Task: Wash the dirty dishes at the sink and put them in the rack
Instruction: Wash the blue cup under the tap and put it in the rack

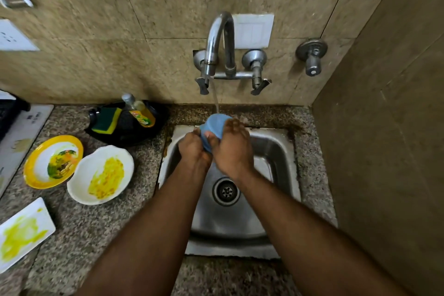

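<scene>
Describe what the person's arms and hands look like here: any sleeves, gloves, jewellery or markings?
Both forearms are bare as far as the bottom of the frame; no sleeve shows. The left hand and right hand wear no gloves. No watch, bracelet or ring is visible, though the right hand's fingers are motion-blurred, so a thin ring cannot be ruled out.

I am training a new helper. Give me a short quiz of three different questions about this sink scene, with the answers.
1. True or false: water runs from the tap onto the blue cup.
2. How many soiled dishes wait on the counter left of the sink?
3. Where does the green and yellow sponge lie? A) in the sink B) in the black tray beside the soap bottle C) on the white bowl

Key
1. True; the left hand and right hand both hold it under the stream.
2. Three: the yellow-rimmed bowl, the white bowl, the rectangular plate.
3. B
</scene>
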